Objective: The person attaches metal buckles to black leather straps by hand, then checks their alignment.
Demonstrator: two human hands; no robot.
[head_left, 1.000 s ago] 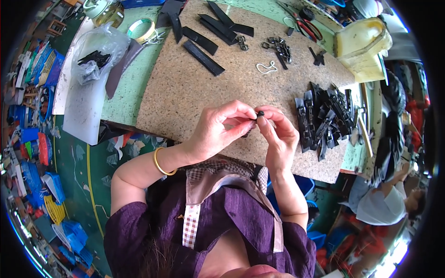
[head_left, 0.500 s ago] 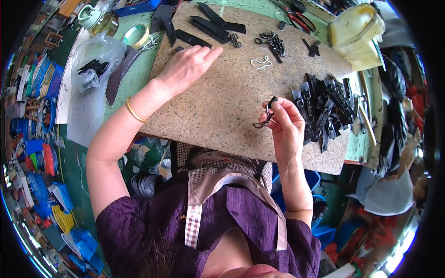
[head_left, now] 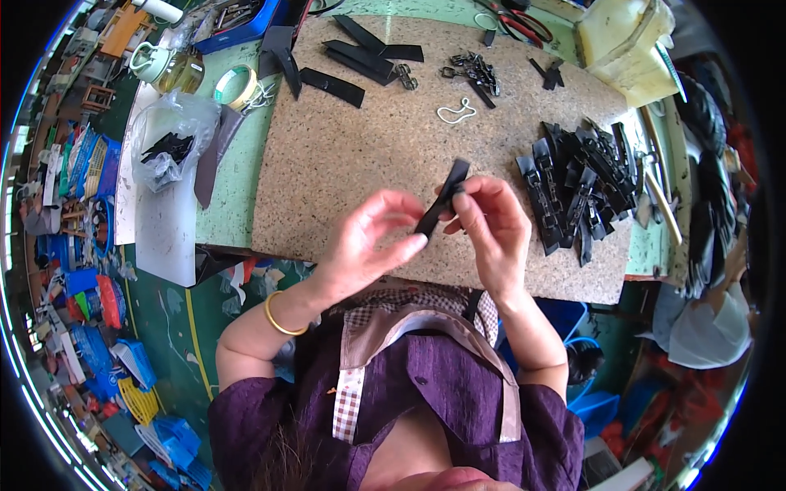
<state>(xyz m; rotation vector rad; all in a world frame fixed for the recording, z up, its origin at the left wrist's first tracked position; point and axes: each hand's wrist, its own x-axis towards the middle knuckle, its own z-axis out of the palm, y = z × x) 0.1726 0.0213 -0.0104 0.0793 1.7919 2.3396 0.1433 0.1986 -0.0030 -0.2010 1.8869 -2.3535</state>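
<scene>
Just above the board's near edge, a narrow black strip (head_left: pixel 443 200) slants between my two hands. Its lower end lies at the thumb and fingers of my left hand (head_left: pixel 360 245), which is closed on it. The thumb and fingers of my right hand (head_left: pixel 498 229) pinch it around the middle. Whatever else sits in the right fingers is mostly hidden behind them. Further up the board lie several loose black strips (head_left: pixel 332 87), a small metal buckle piece (head_left: pixel 406 77) and a little heap of metal buckle pieces (head_left: pixel 475 72).
Right of my right hand lies a pile of black strips with metal pieces (head_left: pixel 577 184). A white cord loop (head_left: pixel 456 111) rests mid-board. At the left are a plastic bag (head_left: pixel 168 143), a tape roll (head_left: pixel 236 85) and a jar (head_left: pixel 176 72). Red-handled scissors (head_left: pixel 528 29) lie far right.
My left hand has come back from the far strips toward me and now meets my right hand. A black strip is between them; one fewer lies near the left of the far group.
</scene>
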